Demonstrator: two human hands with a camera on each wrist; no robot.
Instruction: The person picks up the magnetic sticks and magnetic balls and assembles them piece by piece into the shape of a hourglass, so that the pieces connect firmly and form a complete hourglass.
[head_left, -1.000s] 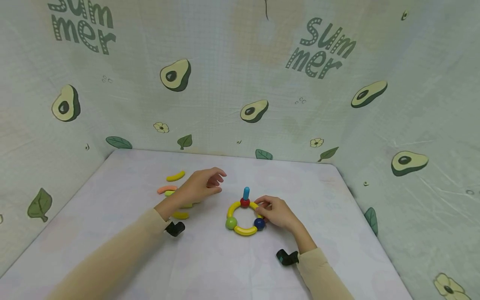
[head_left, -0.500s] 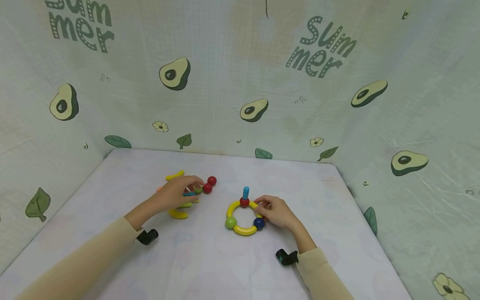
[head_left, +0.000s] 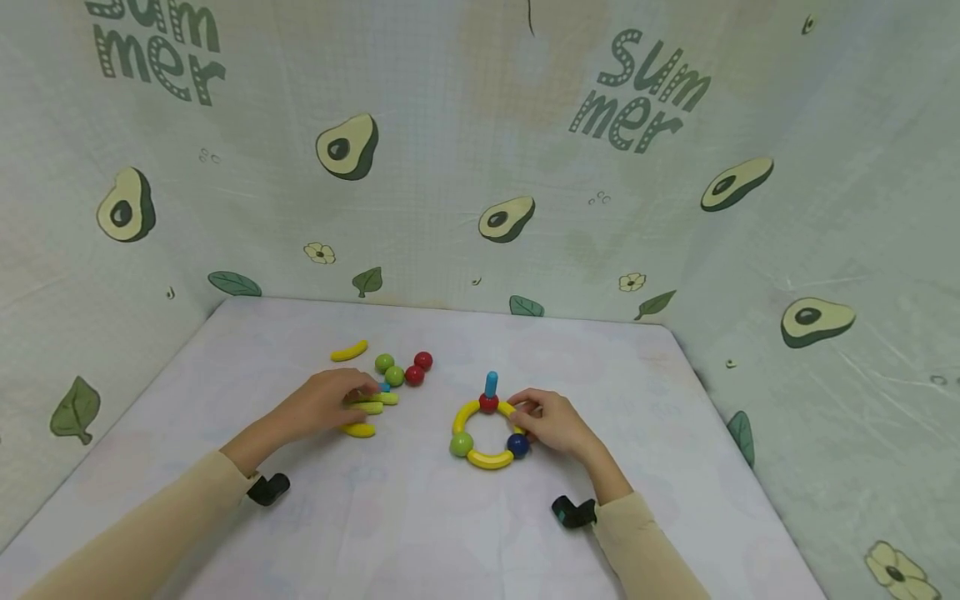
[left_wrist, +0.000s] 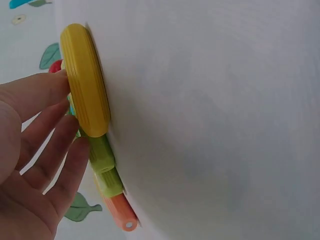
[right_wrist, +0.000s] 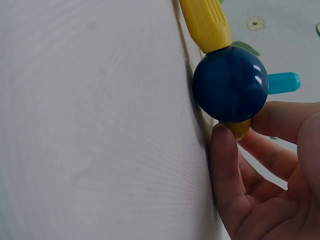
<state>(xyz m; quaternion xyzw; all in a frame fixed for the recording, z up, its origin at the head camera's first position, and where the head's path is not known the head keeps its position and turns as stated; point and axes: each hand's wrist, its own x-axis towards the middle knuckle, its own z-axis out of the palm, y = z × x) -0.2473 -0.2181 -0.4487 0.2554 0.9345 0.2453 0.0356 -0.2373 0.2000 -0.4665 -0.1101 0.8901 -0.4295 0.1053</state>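
My right hand [head_left: 552, 422] pinches a yellow curved rod on the right side of a toy ring, just above its dark blue ball [right_wrist: 230, 84]. The ring joins yellow curved rods [head_left: 490, 460] with a red ball [head_left: 489, 404], a green ball [head_left: 461, 444] and the blue one; a light blue stick [head_left: 491, 384] rises from the red ball. My left hand [head_left: 322, 404] reaches over loose green rods [head_left: 384, 399], its fingers spread and loosely bent. In the left wrist view, a yellow rod [left_wrist: 86, 82] overlaps its thumb tip, with an orange rod [left_wrist: 121, 212] beyond.
Behind the left hand lie two loose green balls [head_left: 394, 376], two red balls [head_left: 415, 375] and another yellow rod [head_left: 349, 351]. A light blue piece [head_left: 384, 387] shows beside the left fingers. A patterned cloth [head_left: 420, 250] closes off the back and sides of the table.
My left hand has moved left and nearer me, from beside the ring to the loose rods, uncovering the red and green balls. The right hand and the ring have stayed put.
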